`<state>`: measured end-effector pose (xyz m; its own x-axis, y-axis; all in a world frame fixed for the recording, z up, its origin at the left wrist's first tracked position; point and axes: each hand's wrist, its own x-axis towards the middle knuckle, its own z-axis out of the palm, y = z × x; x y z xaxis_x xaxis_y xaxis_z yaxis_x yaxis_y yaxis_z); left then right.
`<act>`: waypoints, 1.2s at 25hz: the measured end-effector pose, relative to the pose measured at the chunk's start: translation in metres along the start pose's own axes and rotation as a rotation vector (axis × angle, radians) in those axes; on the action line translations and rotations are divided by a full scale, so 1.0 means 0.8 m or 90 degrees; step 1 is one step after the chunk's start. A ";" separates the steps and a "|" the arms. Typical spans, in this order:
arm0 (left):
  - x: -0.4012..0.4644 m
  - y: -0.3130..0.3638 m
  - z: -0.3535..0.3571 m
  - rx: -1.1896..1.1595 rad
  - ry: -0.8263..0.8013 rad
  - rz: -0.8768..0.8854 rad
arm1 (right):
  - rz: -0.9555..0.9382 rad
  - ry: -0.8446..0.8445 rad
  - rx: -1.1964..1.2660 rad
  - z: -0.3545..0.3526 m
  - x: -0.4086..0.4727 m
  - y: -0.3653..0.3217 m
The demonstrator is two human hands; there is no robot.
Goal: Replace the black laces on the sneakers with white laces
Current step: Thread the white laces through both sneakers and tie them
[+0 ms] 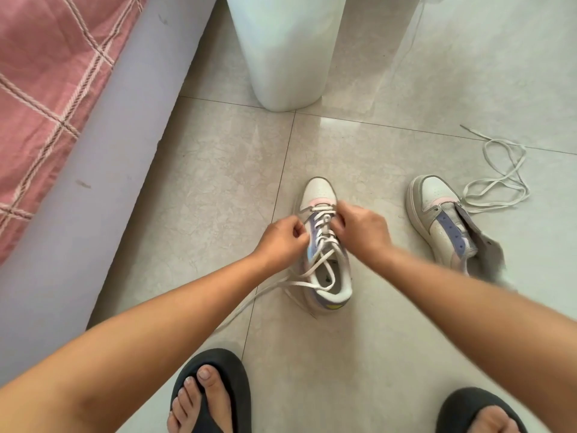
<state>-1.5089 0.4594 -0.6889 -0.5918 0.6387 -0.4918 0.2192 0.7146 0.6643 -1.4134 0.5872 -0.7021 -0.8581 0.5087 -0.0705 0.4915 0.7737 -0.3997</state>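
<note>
A white, pink and lilac sneaker (pixel 318 192) stands on the tiled floor in the middle, toe pointing away, with a white lace (pixel 323 218) crossed through its eyelets. My left hand (pixel 282 242) pinches the lace at the sneaker's left side. My right hand (pixel 359 229) pinches the lace at the right side. The lace's loose ends (pixel 265 290) trail over the shoe's opening and out to the left on the floor. A second matching sneaker (pixel 437 214) stands to the right with no lace, its tongue flopped open. A loose white lace (pixel 499 179) lies beyond it.
A white bin (pixel 287 51) stands on the floor straight ahead. A bed with a pink checked cover (pixel 46 89) and a lilac base runs along the left. My feet in black flip-flops (pixel 215 392) are at the bottom edge.
</note>
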 end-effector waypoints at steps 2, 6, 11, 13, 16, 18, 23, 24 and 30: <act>-0.008 -0.007 0.008 0.011 0.014 -0.015 | 0.298 -0.047 0.162 0.013 -0.013 -0.016; -0.005 -0.014 0.000 -0.030 0.026 -0.047 | 0.232 -0.120 0.212 0.004 -0.014 -0.011; 0.002 0.001 -0.003 0.019 0.019 0.004 | -0.006 -0.160 0.019 -0.006 -0.015 0.021; 0.003 0.003 -0.003 0.029 0.024 0.011 | -0.131 -0.065 -0.038 -0.003 -0.003 0.025; 0.005 0.003 -0.004 0.058 0.015 0.034 | -0.190 -0.053 -0.077 -0.007 0.008 0.025; 0.004 0.004 -0.004 0.082 0.008 0.053 | -0.152 -0.021 -0.123 0.000 0.000 0.017; 0.001 0.006 0.001 0.094 0.023 0.050 | 0.388 -0.055 0.318 0.015 0.001 -0.041; 0.002 0.006 -0.001 0.085 0.028 0.033 | 0.314 -0.055 0.316 0.014 -0.002 -0.039; 0.005 0.003 -0.012 0.057 0.000 0.003 | 0.126 -0.120 0.243 -0.016 -0.003 0.016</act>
<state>-1.5184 0.4607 -0.6842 -0.5903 0.6417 -0.4896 0.2897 0.7346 0.6135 -1.4027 0.6006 -0.6954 -0.7825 0.5282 -0.3296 0.5891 0.4568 -0.6665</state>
